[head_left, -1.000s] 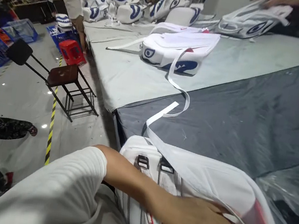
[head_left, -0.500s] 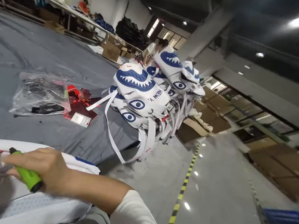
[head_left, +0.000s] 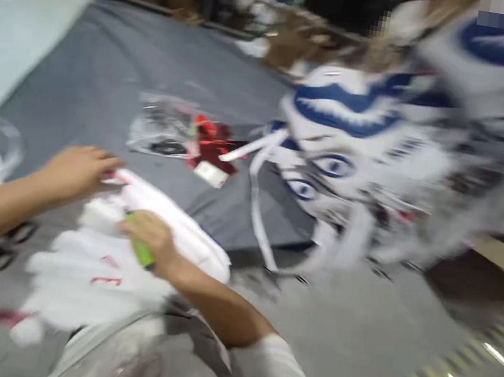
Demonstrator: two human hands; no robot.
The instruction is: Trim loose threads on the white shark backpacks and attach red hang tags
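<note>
Soft, light white bag [head_left: 117, 256] at near edge of grey bench [head_left: 109, 64]. Left hand [head_left: 75, 170] flat, fingers loose, on its top edge. Right hand [head_left: 148, 239] clenched round green-handled tool [head_left: 142, 252]. Floppy; probably best gripped by seams or straps.

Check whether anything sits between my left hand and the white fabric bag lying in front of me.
Nothing visible does. The left hand already rests on the far edge of the white fabric bag, while the right hand grips a green-handled tool over it.
</note>
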